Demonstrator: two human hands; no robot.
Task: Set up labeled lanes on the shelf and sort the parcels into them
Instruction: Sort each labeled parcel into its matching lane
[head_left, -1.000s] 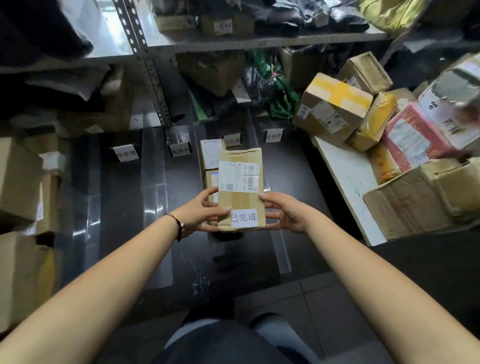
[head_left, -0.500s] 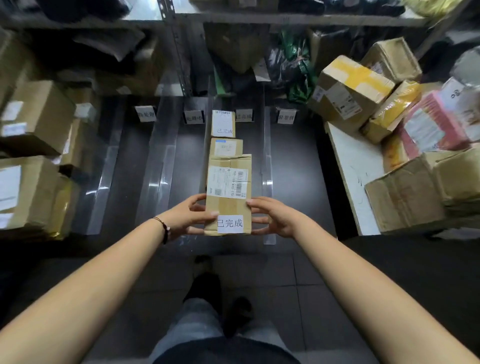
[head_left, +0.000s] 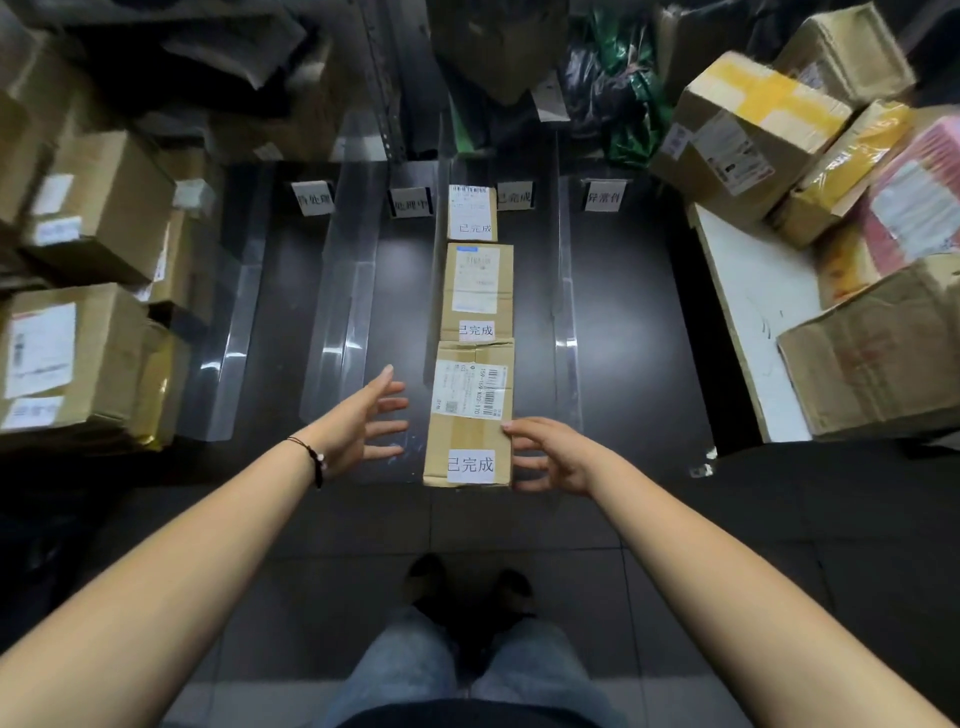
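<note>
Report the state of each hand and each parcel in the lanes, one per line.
front parcel, flat in lane, ungripped.
middle parcel, flat, behind it.
back parcel, flat, at lane's rear.
left hand, open, fingers spread, touching nothing.
right hand, open, fingertips by front parcel.

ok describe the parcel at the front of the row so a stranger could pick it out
Find the dark shelf split into lanes by clear dividers; one lane holds a row of three brown boxes. The front parcel sits at the shelf's near edge. Unlike the two behind it, it carries a label turned sideways with a bold barcode.
</note>
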